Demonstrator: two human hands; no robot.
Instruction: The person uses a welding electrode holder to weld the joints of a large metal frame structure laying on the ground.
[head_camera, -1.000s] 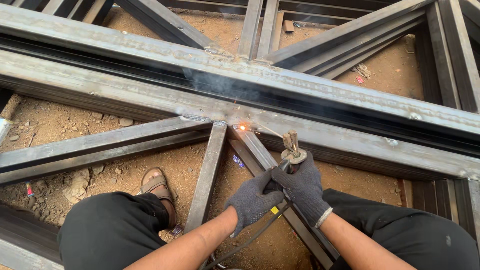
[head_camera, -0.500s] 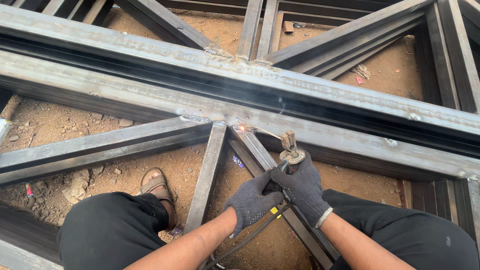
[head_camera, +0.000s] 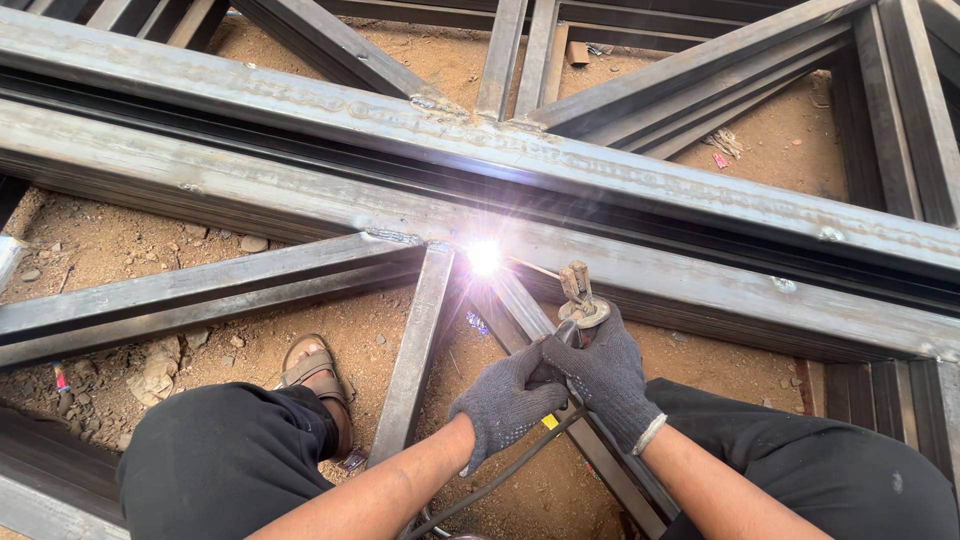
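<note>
The right hand (head_camera: 607, 378), in a dark knitted glove, is wrapped tight around the handle of a worn metal electrode holder (head_camera: 577, 300). The left hand (head_camera: 503, 400), gloved the same, closes over that grip from the side, touching the right. A thin welding rod (head_camera: 528, 266) runs from the holder's clamp up and left to a bright white arc (head_camera: 484, 256) — it burns where a slanted grey steel strut (head_camera: 520, 310) meets the long rusty steel beam (head_camera: 700, 280). A black cable (head_camera: 500, 475) trails down between the forearms. Beyond the left knee, a foot in a brown sandal (head_camera: 312, 368) rests on reddish dirt (head_camera: 110, 245).
</note>
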